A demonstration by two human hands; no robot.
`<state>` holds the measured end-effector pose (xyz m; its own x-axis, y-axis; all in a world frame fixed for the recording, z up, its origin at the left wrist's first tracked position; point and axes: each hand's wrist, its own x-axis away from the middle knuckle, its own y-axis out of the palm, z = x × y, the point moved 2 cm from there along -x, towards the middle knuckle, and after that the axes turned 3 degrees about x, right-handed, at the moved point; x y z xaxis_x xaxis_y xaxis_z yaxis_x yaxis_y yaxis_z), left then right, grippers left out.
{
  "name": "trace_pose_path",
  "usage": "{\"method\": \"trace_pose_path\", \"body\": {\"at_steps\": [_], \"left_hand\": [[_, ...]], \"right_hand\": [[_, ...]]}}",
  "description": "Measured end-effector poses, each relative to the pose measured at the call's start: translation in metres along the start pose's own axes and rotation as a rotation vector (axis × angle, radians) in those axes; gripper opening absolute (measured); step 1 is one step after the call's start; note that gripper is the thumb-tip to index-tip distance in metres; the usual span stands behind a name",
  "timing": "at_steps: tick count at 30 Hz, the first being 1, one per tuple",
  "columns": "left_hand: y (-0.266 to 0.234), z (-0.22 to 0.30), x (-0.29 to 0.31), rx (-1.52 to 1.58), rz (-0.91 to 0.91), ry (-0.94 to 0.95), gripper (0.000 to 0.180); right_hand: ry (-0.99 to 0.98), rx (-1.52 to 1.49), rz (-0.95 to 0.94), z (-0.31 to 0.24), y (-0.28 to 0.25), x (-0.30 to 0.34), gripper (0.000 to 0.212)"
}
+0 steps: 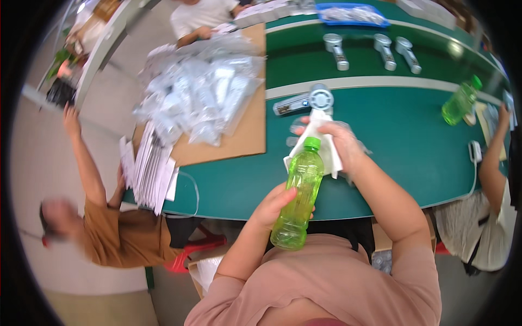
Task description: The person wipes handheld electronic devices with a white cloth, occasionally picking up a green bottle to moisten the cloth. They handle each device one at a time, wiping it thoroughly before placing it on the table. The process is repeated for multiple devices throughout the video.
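Observation:
A green see-through plastic bottle (pixel 302 185) with a green cap is tilted in front of my body, its cap pointing away from me. My left hand (pixel 273 205) is closed round its lower half. Just beyond the cap, my right hand (pixel 347 145) grips a white cloth or tissue (pixel 329 146), which lies against the upper end of the bottle. Some clear plastic shows beside the right hand's fingers, partly hidden. Past that hand, a light-blue handheld fan (pixel 321 98) lies on the green tabletop (pixel 380 185).
Bagged items (pixel 201 92) are heaped on a cardboard sheet (pixel 253 141) at left, beside a stack of white flat boxes (pixel 149 168). Several fans (pixel 338 54) and a blue tray (pixel 353 24) lie farther back. Another green bottle (pixel 461 103) stands right. Co-workers sit around.

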<state>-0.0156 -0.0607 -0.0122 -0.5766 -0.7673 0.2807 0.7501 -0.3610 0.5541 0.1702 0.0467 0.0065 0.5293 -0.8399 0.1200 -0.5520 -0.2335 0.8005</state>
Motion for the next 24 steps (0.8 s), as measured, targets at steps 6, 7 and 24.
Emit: {"method": "trace_pose_path", "body": {"at_steps": [6, 7, 24], "left_hand": [[-0.05, 0.062, 0.076, -0.454, 0.563, 0.598, 0.06], [-0.06, 0.072, 0.086, -0.514, 0.742, 0.67, 0.059], [-0.126, 0.076, 0.119, -0.548, 1.541, 1.293, 0.056]], "right_hand": [[0.073, -0.016, 0.087, 0.007, 0.01, 0.007, 0.042], [0.071, -0.024, 0.121, 0.006, 0.008, 0.007, 0.042], [-0.418, 2.37, 0.557, -0.169, -0.073, -0.121, 0.028]]}}
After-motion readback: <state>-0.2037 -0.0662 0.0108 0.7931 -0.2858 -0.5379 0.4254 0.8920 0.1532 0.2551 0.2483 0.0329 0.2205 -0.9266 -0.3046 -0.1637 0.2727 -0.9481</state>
